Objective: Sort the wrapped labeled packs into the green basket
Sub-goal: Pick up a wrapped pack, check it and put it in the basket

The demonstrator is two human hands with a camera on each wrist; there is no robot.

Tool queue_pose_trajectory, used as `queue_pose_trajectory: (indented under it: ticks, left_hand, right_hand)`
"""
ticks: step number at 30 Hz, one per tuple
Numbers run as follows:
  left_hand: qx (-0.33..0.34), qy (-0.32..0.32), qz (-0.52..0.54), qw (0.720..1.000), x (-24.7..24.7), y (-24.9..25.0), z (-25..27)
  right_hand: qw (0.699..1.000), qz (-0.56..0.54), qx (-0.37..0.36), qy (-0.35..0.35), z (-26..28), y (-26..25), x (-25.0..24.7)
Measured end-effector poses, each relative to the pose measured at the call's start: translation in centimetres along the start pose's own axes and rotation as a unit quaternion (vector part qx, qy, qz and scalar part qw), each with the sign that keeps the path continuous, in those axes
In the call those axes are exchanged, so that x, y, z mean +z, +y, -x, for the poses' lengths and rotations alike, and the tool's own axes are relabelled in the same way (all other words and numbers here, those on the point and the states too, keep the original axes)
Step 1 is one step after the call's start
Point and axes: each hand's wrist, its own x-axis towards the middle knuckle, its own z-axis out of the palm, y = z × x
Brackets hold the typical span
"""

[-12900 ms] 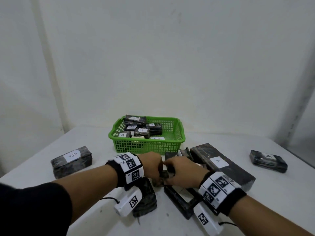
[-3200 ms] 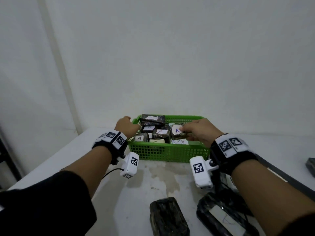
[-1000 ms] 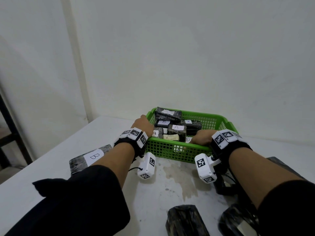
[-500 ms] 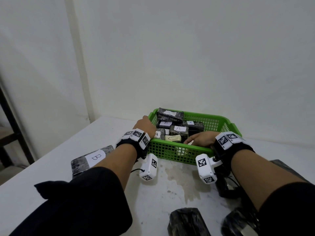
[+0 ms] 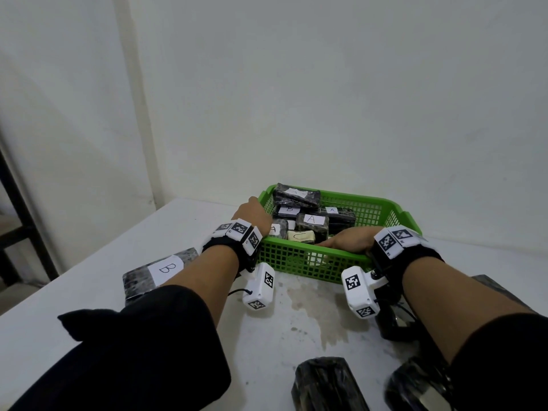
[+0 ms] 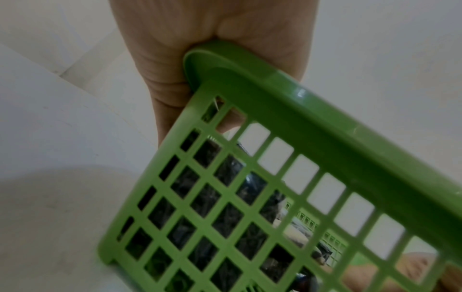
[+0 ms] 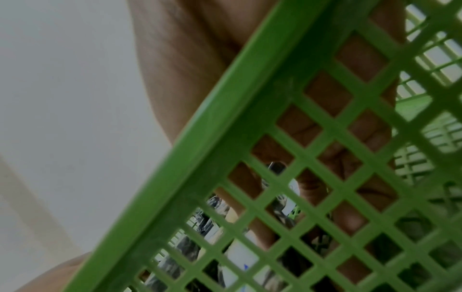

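The green basket (image 5: 397, 213) stands at the table's middle and holds several black wrapped packs with white labels, among them an A pack (image 5: 311, 222) and a pale C pack (image 5: 301, 236). My left hand (image 5: 252, 213) grips the basket's near left corner; in the left wrist view the palm (image 6: 200, 29) wraps over the rim (image 6: 325, 110). My right hand (image 5: 347, 240) reaches over the front rim, its fingers (image 7: 355, 126) curled down behind the mesh (image 7: 212, 138). They seem to pinch a small white-labelled pack (image 7: 290, 189).
A large pack marked B (image 5: 160, 271) lies left of my left forearm. Two dark wrapped packs (image 5: 326, 384) (image 5: 415, 387) lie near the table's front edge, and another dark block (image 5: 498, 289) shows behind my right arm. A black frame (image 5: 17, 209) stands beyond the table's left edge.
Earlier my right hand set an A pack into the basket. Over the last second its fingers slid left and lower inside the front wall. My left hand stayed on the corner.
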Motion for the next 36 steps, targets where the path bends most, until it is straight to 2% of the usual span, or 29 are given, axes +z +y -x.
queue_pose_trajectory:
  ticks: [4, 6, 12, 16, 19, 21, 25, 27, 31, 36]
  left_hand:
    - [0.0, 0.001, -0.002, 1.0, 0.0, 0.1, 0.0]
    - [0.001, 0.001, -0.004, 1.0, 0.0, 0.0, 0.0]
    - [-0.002, -0.001, -0.004, 1.0, 0.0, 0.0, 0.0]
    - [-0.003, -0.002, -0.007, 1.0, 0.0, 0.1, 0.1]
    - [0.001, 0.0, -0.005, 1.0, 0.0, 0.0, 0.1]
    - [0.0, 0.002, -0.005, 1.0, 0.0, 0.1, 0.1]
    - [0.0, 0.002, -0.005, 1.0, 0.0, 0.1, 0.2]
    - [0.0, 0.002, -0.004, 1.0, -0.1, 0.0, 0.3]
    - [-0.002, 0.001, -0.005, 1.0, -0.1, 0.2, 0.4]
    - [0.0, 0.002, -0.001, 1.0, -0.1, 0.2, 0.3]
  right_hand:
    - [0.998, 0.064, 0.0, -0.011, 0.8, -0.7, -0.2]
    - [0.999, 0.047, -0.017, -0.007, 0.8, -0.7, -0.2]
    - [0.994, 0.078, -0.048, -0.066, 1.1, -1.4, -0.4]
    - [0.997, 0.031, -0.049, -0.06, 1.0, -1.1, -0.3]
    - [0.996, 0.008, -0.034, -0.085, 1.2, -1.0, -0.4]
    - [0.997, -0.014, -0.016, -0.079, 1.4, -0.9, -0.3]
    - [0.998, -0.057, -0.009, -0.023, 1.4, -0.2, 0.1]
    - [0.999, -0.045, 0.001, -0.01, 1.4, -0.2, 0.1]
    - [0.999, 0.037, 0.028, -0.011, 1.7, -1.1, -0.3]
    - [0.986, 0.155, 0.034, 0.041, 3.1, -2.6, -0.2]
